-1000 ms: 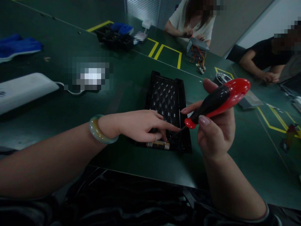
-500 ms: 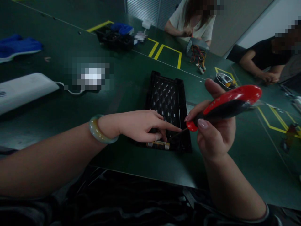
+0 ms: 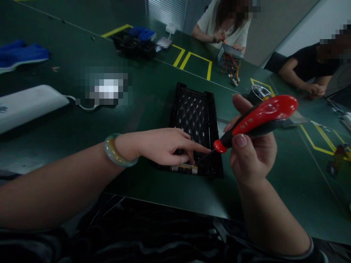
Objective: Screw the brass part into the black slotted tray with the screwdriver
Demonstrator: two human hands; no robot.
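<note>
A screwdriver [image 3: 263, 115] with a red and black handle is in my right hand [image 3: 253, 153], whose thumb and fingers close around the grip. Its thin shaft slants down and left to a small circuit board [image 3: 184, 169] at the near end of a black plastic panel [image 3: 194, 117]. My left hand [image 3: 167, 148] reaches over the panel from the left. The index finger stretches out to the screwdriver's shaft, and the other fingers bend down by the board, apart from it. The screwdriver's tip is hard to make out near these fingers.
A white power strip [image 3: 33, 106] and blue gloves [image 3: 23, 56] lie left. Farther back stands a black compartment tray [image 3: 131, 45]. A round container [image 3: 260, 93] sits beyond my right hand. Across the table, one person handles a metal box with cables [image 3: 230, 54]; another person sits at right.
The screwdriver's handle has turned in my right hand, showing more red, and shifted slightly left. My left hand stays put. The person opposite has moved their hands on the metal box.
</note>
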